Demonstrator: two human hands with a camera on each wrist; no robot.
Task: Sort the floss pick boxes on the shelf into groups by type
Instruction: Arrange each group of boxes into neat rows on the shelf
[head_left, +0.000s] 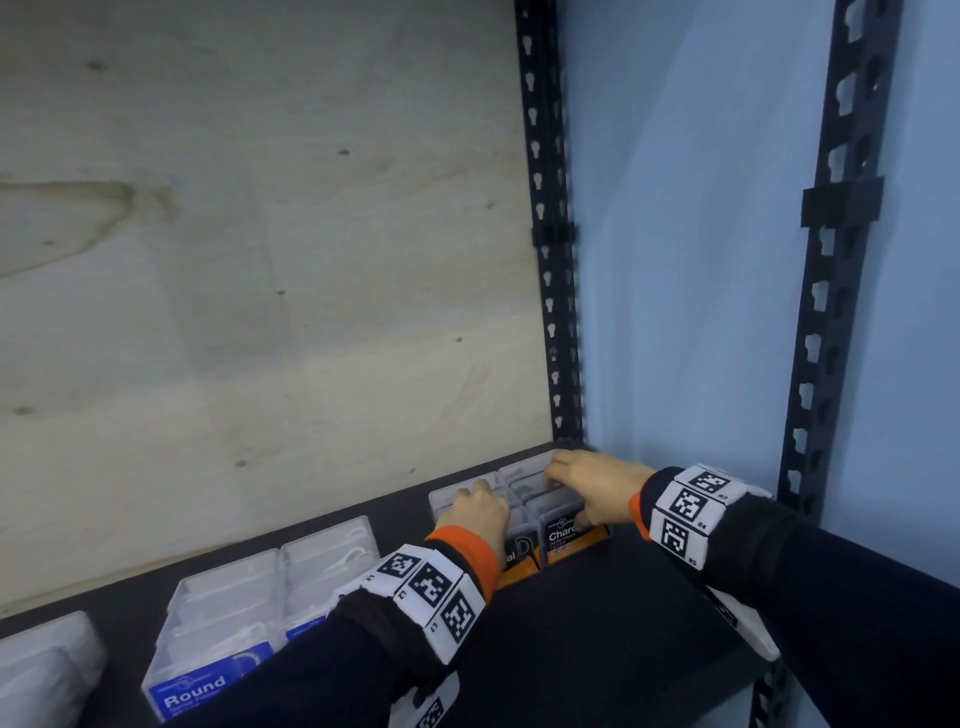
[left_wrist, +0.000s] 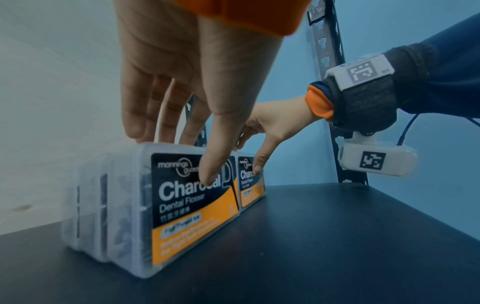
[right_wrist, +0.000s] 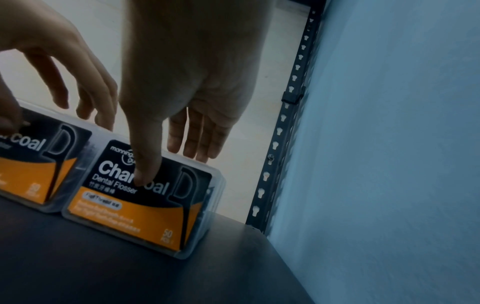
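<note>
Left hand grips the left Charcoal stack: thumb on the front label, fingers over the top toward the back; right hand holds the right Charcoal stack the same way; looks like squaring both rows so they sit flush, side by side, touching. They stand upright in the shelf back right corner, beside the upright post; probably the Charcoal group. Round boxes sit well apart to the left, labels forward; separate type.
</note>
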